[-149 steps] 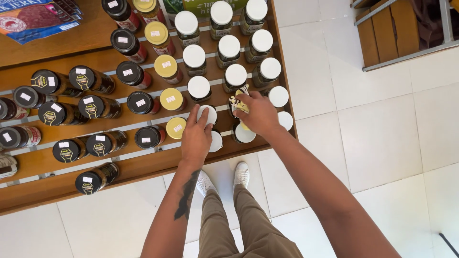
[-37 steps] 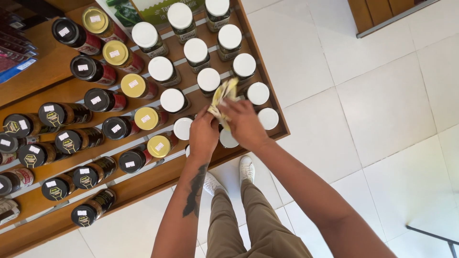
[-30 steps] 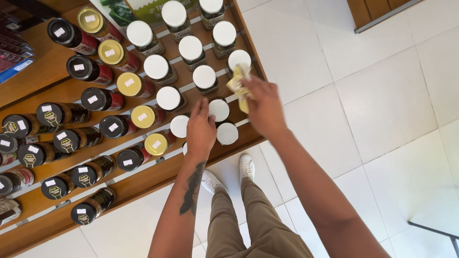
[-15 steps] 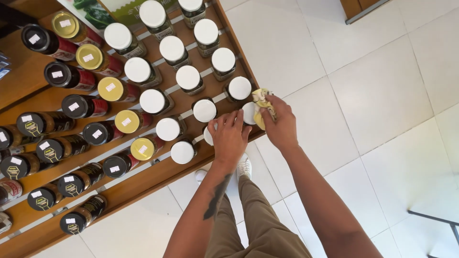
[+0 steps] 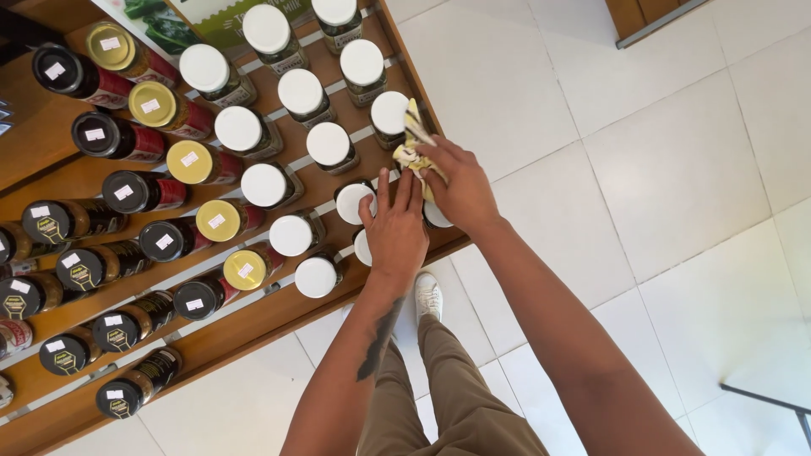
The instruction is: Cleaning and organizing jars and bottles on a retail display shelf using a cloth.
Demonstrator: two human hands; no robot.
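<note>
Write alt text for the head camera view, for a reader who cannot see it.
Seen from above, a person's right hand presses a crumpled yellow cloth against white-lidded jars on a wooden shelf, while the left hand rests on a neighbouring lid. Black-lidded and gold-lidded jars fill the rows to the left, above a white tiled floor.

The left hand (image 5: 395,230) covers most of a white-lidded jar (image 5: 363,247), only a sliver of lid showing at its edge. The right hand (image 5: 456,187) hides another white lid (image 5: 437,218) and most of the yellowish cloth (image 5: 414,143), so the grip cannot be made out. Jars at the left edge (image 5: 7,245) are cut off by the frame. Small white stickers (image 5: 123,192) on the dark lids are too small to read. The green poster (image 5: 177,21) runs off the top edge.
</note>
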